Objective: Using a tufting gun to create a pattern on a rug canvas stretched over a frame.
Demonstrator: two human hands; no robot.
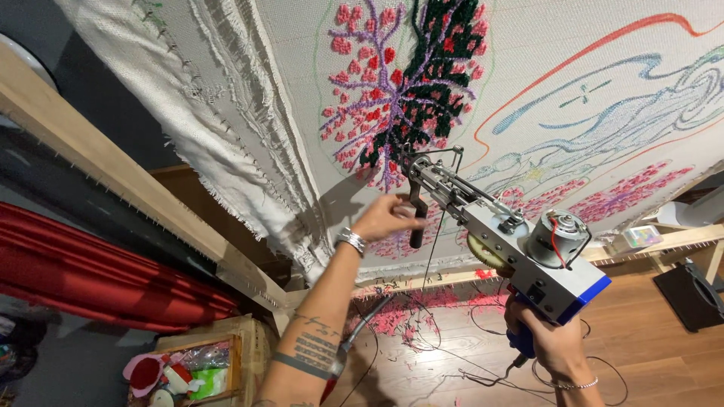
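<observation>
Tufting gun (498, 234) axis runs lower right to upper left, needle at cloth (302, 90). Left hand (388, 218) wraps front handle; right hand (547, 339) clenches rear grip.

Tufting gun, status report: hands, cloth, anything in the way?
Left hand on front handle. Right hand on rear grip of tufting gun. Needle against cloth. Yarn scraps on floor; nothing blocking.

Wooden plank floor (648, 354) carries pink yarn scraps (392, 316) and loose dark cords (452, 362) below the frame, a wooden crate (253, 339) near left, a black flat object (694, 294) at right.
</observation>
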